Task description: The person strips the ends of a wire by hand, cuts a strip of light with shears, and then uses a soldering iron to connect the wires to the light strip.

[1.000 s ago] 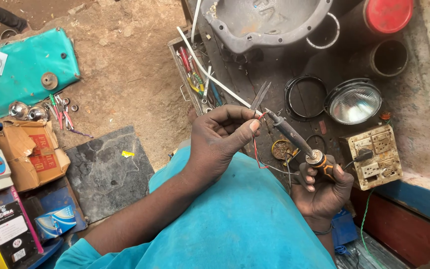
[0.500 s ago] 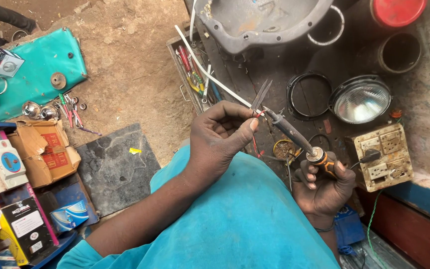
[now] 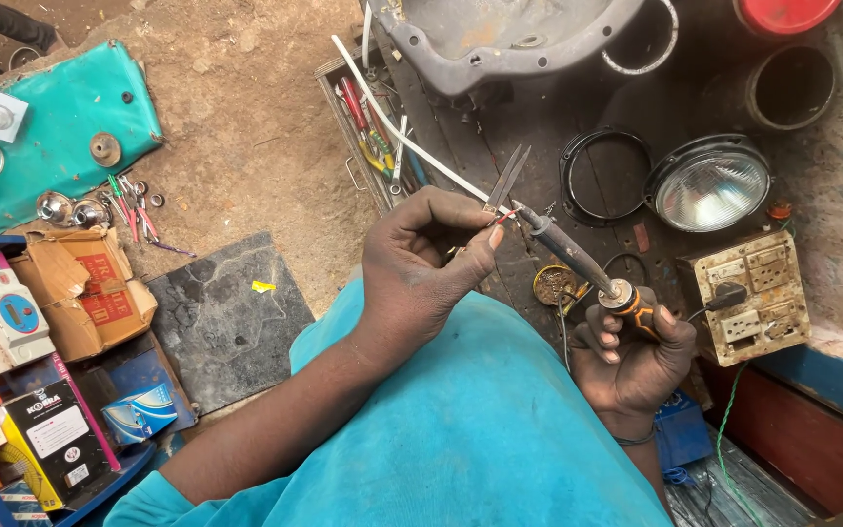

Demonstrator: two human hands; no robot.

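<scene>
Pinching a pair of tweezers (image 3: 502, 187) between thumb and fingers, left hand (image 3: 420, 263) keeps their closed tips on a small red wire end (image 3: 505, 217) above the dark workbench (image 3: 529, 127). Right hand (image 3: 631, 356) fisted round the orange-and-black grip of a soldering iron (image 3: 578, 259), tip touching the wire right at the tweezers. Small round tin (image 3: 553, 285) sits just under the iron's shaft. Headlamp (image 3: 709, 188) and a black ring (image 3: 604, 176) lie further right, worn socket box (image 3: 748, 293) beside the right hand. Tool tray (image 3: 368, 127) left of the bench.
</scene>
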